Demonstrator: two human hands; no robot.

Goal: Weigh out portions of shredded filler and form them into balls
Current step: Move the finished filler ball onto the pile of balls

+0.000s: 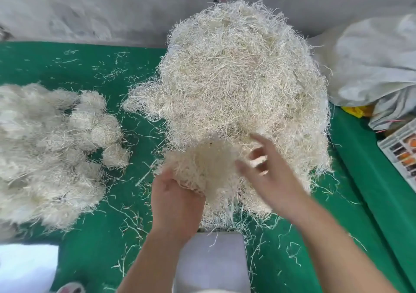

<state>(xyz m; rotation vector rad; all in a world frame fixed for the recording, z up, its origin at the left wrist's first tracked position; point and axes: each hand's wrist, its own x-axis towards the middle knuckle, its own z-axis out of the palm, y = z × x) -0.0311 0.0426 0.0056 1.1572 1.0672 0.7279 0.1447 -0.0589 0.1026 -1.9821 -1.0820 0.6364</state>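
A tall heap of pale shredded filler [238, 74] fills the middle of the green table. In front of it a loose portion of filler [207, 168] sits above a grey scale [211, 261]. My left hand [175, 202] grips the portion's lower left edge, fingers curled into the strands. My right hand [267, 171] is blurred with motion at the portion's right side, fingers spread and relaxed, touching the strands. Several formed filler balls [94, 126] lie at the left, merging into a larger pile.
Loose strands litter the green table cover [94, 236]. A grey plastic sack [378, 62] lies at the back right, with a white compartment tray [403, 150] at the right edge. A white object [24, 268] sits at the lower left corner.
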